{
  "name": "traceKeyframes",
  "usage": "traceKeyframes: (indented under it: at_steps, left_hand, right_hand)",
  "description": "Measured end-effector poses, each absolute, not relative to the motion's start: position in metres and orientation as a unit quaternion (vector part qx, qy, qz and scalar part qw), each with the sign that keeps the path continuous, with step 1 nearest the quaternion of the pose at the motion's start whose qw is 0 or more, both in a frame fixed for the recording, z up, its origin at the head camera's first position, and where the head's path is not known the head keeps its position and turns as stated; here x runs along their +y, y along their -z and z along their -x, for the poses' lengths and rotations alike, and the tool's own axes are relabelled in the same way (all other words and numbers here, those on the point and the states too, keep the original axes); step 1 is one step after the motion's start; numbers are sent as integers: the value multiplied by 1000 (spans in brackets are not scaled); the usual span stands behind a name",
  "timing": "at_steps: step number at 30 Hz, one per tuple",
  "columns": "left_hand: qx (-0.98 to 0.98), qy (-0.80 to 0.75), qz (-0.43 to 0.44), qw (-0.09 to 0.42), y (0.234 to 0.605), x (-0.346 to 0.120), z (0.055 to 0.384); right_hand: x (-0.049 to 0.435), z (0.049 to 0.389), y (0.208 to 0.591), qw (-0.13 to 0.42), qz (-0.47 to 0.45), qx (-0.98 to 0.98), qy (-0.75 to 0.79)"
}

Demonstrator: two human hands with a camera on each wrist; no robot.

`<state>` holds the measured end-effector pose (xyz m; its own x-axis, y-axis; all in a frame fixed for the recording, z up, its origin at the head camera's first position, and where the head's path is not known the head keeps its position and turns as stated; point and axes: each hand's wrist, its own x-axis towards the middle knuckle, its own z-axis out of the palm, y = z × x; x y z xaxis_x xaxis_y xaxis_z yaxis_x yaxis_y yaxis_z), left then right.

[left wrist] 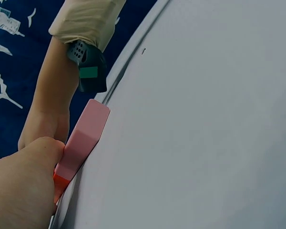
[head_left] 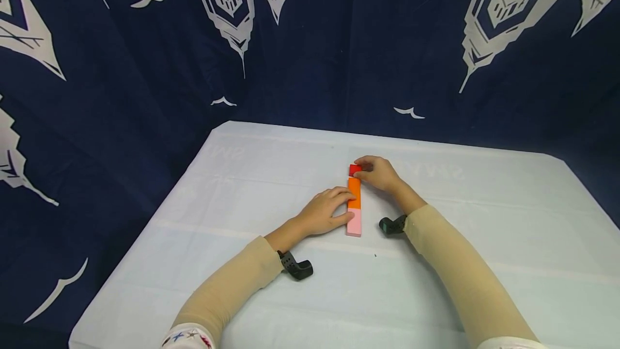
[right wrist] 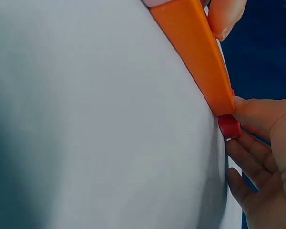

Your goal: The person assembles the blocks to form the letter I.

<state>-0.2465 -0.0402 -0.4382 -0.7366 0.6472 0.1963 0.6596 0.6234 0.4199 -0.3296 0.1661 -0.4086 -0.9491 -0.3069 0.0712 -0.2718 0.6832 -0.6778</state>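
Three blocks lie in a line pointing away from me in the head view: a small red block (head_left: 354, 169) at the far end, a longer orange block (head_left: 354, 188) in the middle and a pink block (head_left: 354, 226) nearest. My right hand (head_left: 381, 175) pinches the red block between thumb and fingers, close to the orange block's far end. From the left side my left hand (head_left: 323, 212) touches the row, its thumb at the pink block and its fingertips at the orange one. In the left wrist view, the hand hides part of the orange block.
The blocks lie on a white-covered table (head_left: 271, 176). A dark blue cloth (head_left: 310, 69) with white building prints hangs behind it. Each wrist carries a black camera mount, the left one (head_left: 296, 267) and the right one (head_left: 391, 225). A tiny dark speck (head_left: 375, 255) marks the cover.
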Motion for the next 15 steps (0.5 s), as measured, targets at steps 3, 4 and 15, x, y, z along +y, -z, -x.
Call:
traceKeyframes:
  at_steps: [3,4,15]
  left_hand:
    - [-899,240,365,17,439,-40,247]
    - [-899,240,366,19,440,-40,247]
    - [-898,246,366,9,444,-39,248]
  right_hand:
    - [169,328,408,18,149,916,373]
    - [170,327,408,15,145,915,376]
    - [195,304,400,-30,123,904,408]
